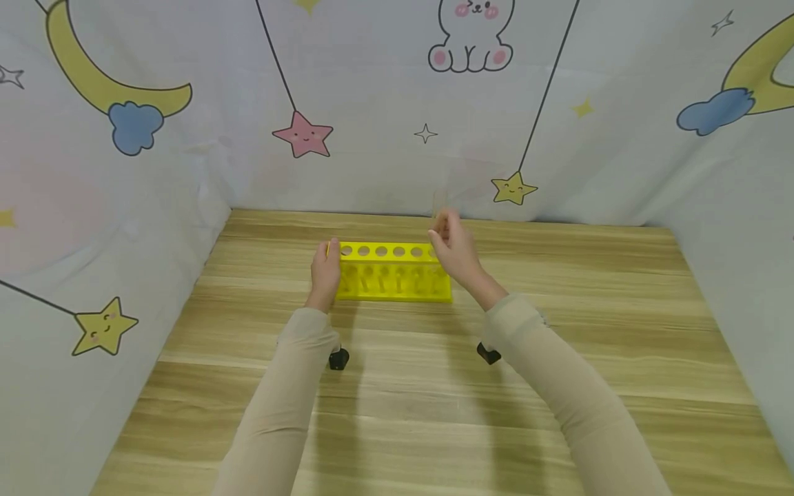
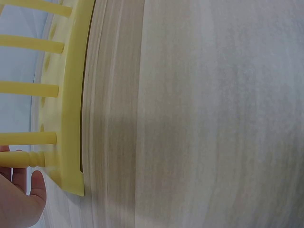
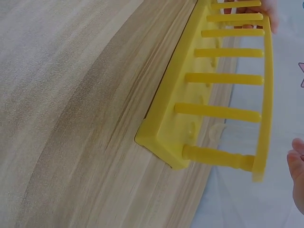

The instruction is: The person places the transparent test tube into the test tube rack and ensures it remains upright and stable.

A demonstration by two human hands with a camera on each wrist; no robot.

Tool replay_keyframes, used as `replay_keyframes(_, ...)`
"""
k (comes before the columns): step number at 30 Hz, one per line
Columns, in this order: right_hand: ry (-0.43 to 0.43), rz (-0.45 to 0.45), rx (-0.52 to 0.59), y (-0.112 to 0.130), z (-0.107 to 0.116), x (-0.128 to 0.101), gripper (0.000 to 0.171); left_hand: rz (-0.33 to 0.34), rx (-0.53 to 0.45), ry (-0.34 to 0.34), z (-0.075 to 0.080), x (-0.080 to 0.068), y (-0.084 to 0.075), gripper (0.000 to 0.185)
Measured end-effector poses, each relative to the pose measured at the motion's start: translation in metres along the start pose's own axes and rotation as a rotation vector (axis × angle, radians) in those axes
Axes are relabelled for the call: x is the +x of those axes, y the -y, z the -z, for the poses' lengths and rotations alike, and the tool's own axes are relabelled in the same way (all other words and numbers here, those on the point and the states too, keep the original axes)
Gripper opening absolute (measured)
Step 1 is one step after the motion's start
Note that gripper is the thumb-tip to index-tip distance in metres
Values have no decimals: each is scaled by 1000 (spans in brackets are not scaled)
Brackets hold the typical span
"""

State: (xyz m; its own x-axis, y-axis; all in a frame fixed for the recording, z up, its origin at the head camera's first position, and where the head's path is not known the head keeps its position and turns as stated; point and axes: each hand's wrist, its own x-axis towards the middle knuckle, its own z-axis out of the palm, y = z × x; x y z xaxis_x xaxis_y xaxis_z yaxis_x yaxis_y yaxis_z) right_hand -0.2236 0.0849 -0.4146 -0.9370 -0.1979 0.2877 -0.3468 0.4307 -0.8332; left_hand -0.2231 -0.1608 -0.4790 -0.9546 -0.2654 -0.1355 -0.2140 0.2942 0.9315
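A yellow test tube rack [image 1: 393,300] stands upright on the table, with a row of round holes in its top bar and several pegs on its base. My left hand [image 1: 325,274] grips the rack's left end; the left wrist view shows its fingers [image 2: 38,185] around the end post. Over the rack's right end, my right hand [image 1: 457,251] pinches a clear test tube [image 1: 440,201], whose faint upper part rises above the fingers. In the right wrist view, only part of the right hand [image 3: 298,166] shows, beyond the top bar.
The wood-grain table [image 1: 409,406] reaches the white printed cloth [image 1: 372,172] close behind the rack, and cloth also hangs at both sides. Black wrist-worn pieces [image 1: 338,359] hang below the sleeves.
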Motion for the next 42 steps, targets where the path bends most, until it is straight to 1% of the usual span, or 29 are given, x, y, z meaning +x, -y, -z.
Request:
replay_keyframes(5, -1, 7, 2, -2, -2, -1, 13, 8, 1, 4, 0, 0, 0, 52)
replay_keyframes(13, -23, 43, 8, -8, -4, -1, 12, 4, 5, 5, 0, 0, 0, 51)
replay_keyframes(26, -8, 25, 12, -11, -6, -3, 12, 5, 12, 6, 0, 0, 0, 55)
replay_keyframes(31, -3, 21, 10, -13, -6, -3, 12, 6, 1, 6, 0, 0, -1, 53)
replay_keyframes(38, 11, 23, 26, -13, -6, -5, 13, -11, -9, 3, 0, 0, 0, 51)
replay_keyframes(42, 7, 33, 14, -14, -7, -5, 13, -18, -3, 4, 0, 0, 0, 52)
